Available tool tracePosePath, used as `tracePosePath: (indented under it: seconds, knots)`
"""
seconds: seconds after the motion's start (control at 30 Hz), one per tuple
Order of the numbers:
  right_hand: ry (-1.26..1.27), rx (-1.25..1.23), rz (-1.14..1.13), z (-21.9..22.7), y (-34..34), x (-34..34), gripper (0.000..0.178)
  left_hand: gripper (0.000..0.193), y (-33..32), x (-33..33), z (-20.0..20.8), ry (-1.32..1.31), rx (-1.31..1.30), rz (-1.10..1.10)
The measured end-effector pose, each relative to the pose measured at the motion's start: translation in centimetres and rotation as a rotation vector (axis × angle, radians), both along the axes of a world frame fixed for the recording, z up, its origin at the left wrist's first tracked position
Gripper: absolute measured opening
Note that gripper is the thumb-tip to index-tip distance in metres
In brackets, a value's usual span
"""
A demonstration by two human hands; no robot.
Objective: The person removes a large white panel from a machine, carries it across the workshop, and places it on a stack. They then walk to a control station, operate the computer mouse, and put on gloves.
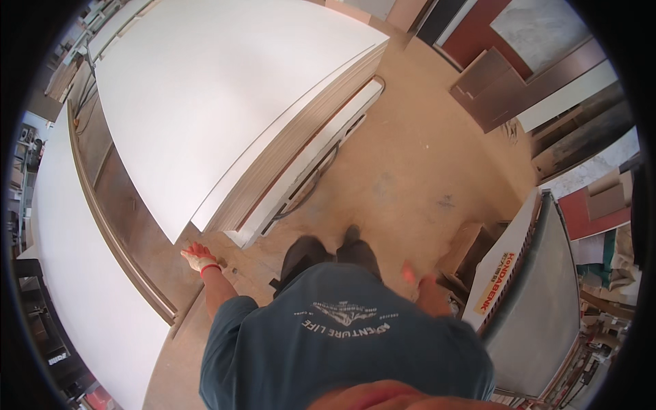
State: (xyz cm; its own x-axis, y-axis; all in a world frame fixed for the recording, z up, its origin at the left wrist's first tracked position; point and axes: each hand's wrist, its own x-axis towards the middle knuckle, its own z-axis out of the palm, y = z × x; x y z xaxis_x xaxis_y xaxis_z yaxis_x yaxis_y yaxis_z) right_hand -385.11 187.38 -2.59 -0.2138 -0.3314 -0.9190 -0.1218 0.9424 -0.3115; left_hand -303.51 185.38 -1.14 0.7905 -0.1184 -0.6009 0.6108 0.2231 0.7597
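Observation:
My left hand (199,257), in a pale glove with reddish fingertips, is stretched out with its fingers apart. It is beside the near corner of a stack of large white panels (239,102); whether the fingertips touch the stack I cannot tell. Nothing shows in that hand. The stack's brown layered edges face me, and its top sheet sits slightly askew over those below. My right hand (408,272) hangs low at my right side as a reddish blur, its fingers smeared by motion. It is nearest a brown cardboard box (465,253) on the floor.
Another white panel stack (75,225) stands at the left, with a narrow gap between the two stacks. A grey-topped machine (533,301) with a white printed side is close on my right. Brown and red boards (495,89) are at the far right. Brown floor (417,143) lies ahead.

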Motion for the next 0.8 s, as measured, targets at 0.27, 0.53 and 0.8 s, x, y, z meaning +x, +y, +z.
tracePosePath:
  seconds: [0.27, 0.53, 0.8]
  knots:
    - [0.267, -0.924, 0.375, 10.2, -60.1, 15.3, 0.048, 0.056, -9.9, 4.1, 3.8, -0.053, 0.432, 0.194]
    - [1.038, -1.136, 0.910, 11.4, -88.3, 26.5, 0.060, 0.068, -12.4, 3.9, 2.3, -0.173, 0.439, 0.413]
    - [1.137, -0.915, 0.948, 7.8, -94.4, 27.5, 0.064, 0.054, -13.1, 3.2, 7.1, -0.064, 0.262, 0.476]
